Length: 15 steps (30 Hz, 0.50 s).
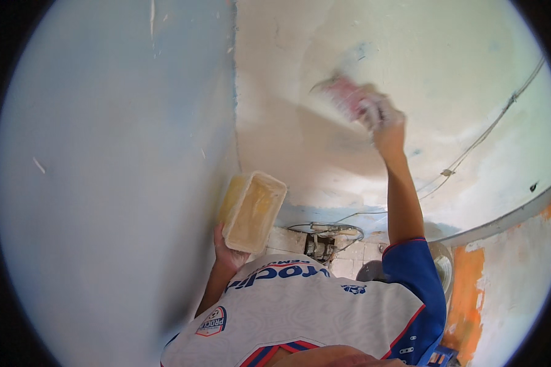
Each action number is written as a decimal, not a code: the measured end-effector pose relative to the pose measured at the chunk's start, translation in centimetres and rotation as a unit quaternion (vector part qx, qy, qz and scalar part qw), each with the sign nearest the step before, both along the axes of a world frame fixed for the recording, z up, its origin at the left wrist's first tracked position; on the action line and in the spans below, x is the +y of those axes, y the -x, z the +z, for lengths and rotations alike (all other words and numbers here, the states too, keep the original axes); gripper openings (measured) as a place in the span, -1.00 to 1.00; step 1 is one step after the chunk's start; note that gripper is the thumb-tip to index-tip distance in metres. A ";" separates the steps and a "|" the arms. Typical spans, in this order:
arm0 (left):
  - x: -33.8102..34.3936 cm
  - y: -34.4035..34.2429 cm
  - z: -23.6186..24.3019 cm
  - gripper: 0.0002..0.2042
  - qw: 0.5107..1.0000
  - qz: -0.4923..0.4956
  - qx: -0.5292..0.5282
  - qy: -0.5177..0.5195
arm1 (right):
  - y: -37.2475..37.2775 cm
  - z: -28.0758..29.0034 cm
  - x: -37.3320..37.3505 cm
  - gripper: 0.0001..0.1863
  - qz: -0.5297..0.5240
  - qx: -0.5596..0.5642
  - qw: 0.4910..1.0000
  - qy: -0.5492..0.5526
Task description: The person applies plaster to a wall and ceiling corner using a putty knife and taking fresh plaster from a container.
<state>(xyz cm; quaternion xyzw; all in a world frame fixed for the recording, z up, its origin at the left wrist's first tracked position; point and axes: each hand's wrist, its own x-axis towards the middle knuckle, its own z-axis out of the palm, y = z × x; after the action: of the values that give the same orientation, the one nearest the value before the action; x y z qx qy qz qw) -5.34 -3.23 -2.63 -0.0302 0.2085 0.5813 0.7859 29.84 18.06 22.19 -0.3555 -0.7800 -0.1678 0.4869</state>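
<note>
From my feed: right hand (382, 119) grips a blurred putty scraper (343, 95) pressed on the wall (324, 43); left hand (226, 248) clasps the tub (251, 211) by its base, tilted at chest height. Risk as I see it: tub tips further, filler spills.

Soft, even daylight fills the scene, brightest on the pale plastered wall (324, 92) far ahead, while the smooth light-blue wall (104, 153) at left dims toward the black fisheye rim. The raised right hand (382, 119) and its reddish flat tool (343, 95) are motion-blurred, casting a faint shadow leftward. Straight lines at right bow strongly.
</note>
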 end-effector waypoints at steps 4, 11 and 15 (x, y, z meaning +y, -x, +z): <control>-0.3 -1.8 0.3 -0.35 0.998 0.026 -0.017 -0.059 | -0.1 3.4 -3.3 -0.86 0.091 0.378 0.921 0.004; 0.4 -8.2 1.6 -0.39 0.998 0.046 -0.017 0.031 | -3.8 -10.5 -11.1 -0.86 0.236 0.375 0.877 0.185; -1.1 -12.8 2.0 -0.36 0.997 0.059 -0.014 0.039 | -7.2 -14.6 -16.4 -0.80 0.288 0.311 0.830 0.362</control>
<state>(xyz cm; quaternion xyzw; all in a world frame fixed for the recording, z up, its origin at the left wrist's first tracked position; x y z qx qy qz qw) 7.49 -4.35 -0.67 -0.0805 0.2180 0.6176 0.7514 37.00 1.62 7.64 -0.2987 -0.6594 0.3936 0.5667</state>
